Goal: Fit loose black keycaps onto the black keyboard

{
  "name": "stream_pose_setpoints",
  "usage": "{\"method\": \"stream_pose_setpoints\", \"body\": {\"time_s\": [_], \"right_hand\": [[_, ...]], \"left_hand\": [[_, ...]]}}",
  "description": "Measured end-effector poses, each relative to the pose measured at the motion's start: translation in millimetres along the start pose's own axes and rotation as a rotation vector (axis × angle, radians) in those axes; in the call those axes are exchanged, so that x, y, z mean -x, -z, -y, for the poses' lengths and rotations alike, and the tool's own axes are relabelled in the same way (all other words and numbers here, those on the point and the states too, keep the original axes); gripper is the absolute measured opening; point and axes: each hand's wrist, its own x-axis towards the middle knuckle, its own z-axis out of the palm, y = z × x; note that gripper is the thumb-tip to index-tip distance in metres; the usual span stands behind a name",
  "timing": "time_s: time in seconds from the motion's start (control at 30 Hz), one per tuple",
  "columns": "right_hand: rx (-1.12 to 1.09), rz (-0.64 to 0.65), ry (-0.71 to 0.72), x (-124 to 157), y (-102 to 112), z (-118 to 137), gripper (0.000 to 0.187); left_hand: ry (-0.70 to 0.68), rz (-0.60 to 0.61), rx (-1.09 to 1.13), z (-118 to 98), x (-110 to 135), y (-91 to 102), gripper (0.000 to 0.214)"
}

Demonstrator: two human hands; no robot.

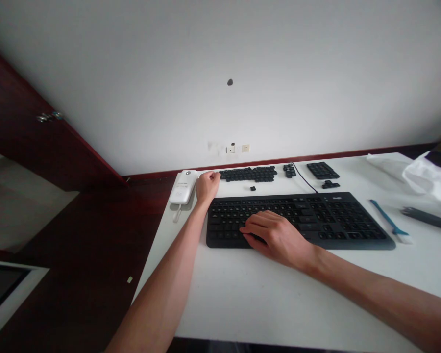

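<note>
A black keyboard (308, 220) lies on a white table, its exposed base showing where keycaps are off at the left and middle. My right hand (275, 235) bends over its left half, index fingertip and thumb close together at the lower rows. Whatever is between those fingertips is hidden. At the table's far left, my left hand (208, 186) is closed with curled fingers at the left end of the laid-out black keycaps (264, 174); I cannot see what it holds. A single loose keycap (253, 188) sits between those rows and the keyboard.
More keycaps lie in groups at the back, including a number-pad block (322, 170). A white handheld device (183, 187) with a strap is beside my left hand. On the right are a blue brush (387, 218), a dark elongated object (429, 219) and white plastic (419, 174).
</note>
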Motion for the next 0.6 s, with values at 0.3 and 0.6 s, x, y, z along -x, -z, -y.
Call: {"method": "stream_pose_setpoints", "body": {"time_s": [0.3,0.6], "right_hand": [[-0.007,0.021,0.006,-3.2,2.2,-1.7,0.016],[-0.076,0.089,0.08,-2.5,9.8,-11.2,0.02]], "left_hand": [[0.012,0.009,-0.015,-1.6,0.6,0.2,0.033],[0.001,0.007,-0.009,-1.1,-0.3,-0.3,0.034]]}}
